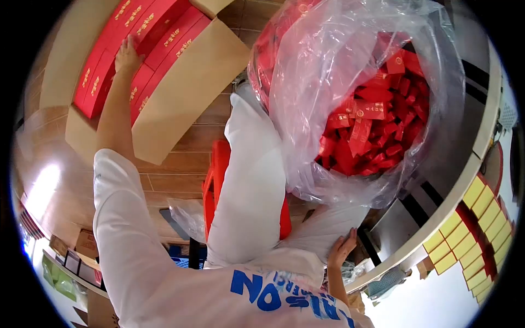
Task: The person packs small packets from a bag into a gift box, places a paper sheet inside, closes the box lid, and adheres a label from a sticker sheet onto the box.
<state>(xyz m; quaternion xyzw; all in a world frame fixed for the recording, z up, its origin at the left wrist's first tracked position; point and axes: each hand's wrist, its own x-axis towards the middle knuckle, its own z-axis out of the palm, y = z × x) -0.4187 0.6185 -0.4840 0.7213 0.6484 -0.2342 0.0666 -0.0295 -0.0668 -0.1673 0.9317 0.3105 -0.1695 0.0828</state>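
Note:
My left hand (128, 56) reaches into an open cardboard box (180, 93) at the upper left. Its fingers lie stretched over red boxes with gold lettering (158, 19), packed in rows; I see no grip on any of them. My right hand (342, 249) rests at my thigh on the lower right, fingers extended and holding nothing I can see. In front of my legs stands a large clear plastic bag (311, 82), its mouth wide open. Many small folded red packets (371, 110) with gold print fill it loosely.
Part of a red plastic stool (219, 164) shows beneath me on the wood-look floor (175, 163). A curved-looking table edge (465, 186) runs along the right, with rows of yellow boxes (470, 246) on the white surface. Cardboard boxes (87, 245) lie at the lower left.

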